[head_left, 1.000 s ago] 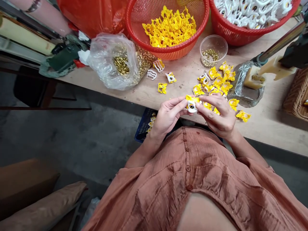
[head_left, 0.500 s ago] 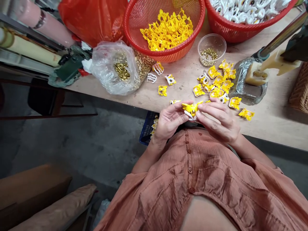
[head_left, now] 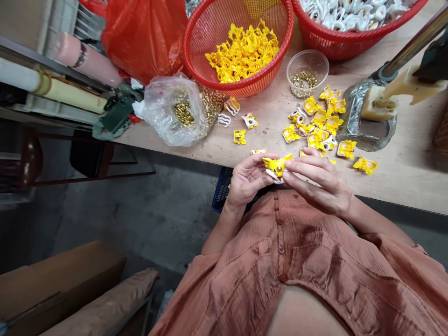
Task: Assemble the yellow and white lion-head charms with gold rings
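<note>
Both my hands pinch one small toy piece (head_left: 277, 167) at the near edge of the wooden table (head_left: 395, 177); its yellow back faces up over a white part. My left hand (head_left: 248, 179) grips it from the left with thumb and fingertips. My right hand (head_left: 320, 179) holds it from the right, fingers curled. Just beyond my hands lies a scatter of yellow and white pieces (head_left: 320, 126).
A red basket of yellow parts (head_left: 241, 46) and another of white parts (head_left: 353, 21) stand at the back. A small clear cup of brass rings (head_left: 307, 74), a plastic bag of brass bits (head_left: 182, 109), a press tool (head_left: 380, 105) and a blue crate (head_left: 221, 189) under the table are near.
The piece was turned over in my hands: its white face with an eye showed first, now its yellow back is up. My hands drew slightly nearer my body.
</note>
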Demonstrator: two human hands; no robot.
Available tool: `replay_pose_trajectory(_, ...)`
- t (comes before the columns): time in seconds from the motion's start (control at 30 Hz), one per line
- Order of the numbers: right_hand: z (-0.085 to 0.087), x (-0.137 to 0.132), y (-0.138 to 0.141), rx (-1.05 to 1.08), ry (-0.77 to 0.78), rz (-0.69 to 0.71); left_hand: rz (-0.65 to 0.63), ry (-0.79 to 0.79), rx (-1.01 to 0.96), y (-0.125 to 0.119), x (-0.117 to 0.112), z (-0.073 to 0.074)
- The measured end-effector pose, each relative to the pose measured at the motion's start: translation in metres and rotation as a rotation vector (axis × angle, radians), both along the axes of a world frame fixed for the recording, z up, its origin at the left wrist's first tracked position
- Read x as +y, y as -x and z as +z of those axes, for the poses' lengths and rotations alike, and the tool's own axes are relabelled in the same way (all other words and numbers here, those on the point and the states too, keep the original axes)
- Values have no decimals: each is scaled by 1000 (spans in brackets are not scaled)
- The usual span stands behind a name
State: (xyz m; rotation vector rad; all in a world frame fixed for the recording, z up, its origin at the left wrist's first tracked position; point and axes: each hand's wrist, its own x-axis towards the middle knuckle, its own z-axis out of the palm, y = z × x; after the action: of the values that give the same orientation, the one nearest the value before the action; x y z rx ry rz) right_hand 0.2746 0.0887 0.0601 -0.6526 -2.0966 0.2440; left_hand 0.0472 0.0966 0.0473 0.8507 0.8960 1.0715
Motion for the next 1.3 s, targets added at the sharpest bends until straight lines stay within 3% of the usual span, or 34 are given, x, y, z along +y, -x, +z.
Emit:
replay_pose_trajectory(0.27,3,-2,2,51,51,20,-9,-8,13,4,0,-2)
replay_pose_trajectory(0.43,3,-1,6,193,51,-20,63,103,-15,2,2,-1)
replay_pose_trajectory(0.67,-10,2,8,169,51,-17,92,133,-13,-4,0,2)
replay_pose_trajectory(0.93,-9,0,11,147,45,-2,159,87,70,-7,-1,4)
replay_pose_trajectory(1.3,-7,1,8,84,33,-13,95,71,41,2,-6,2)
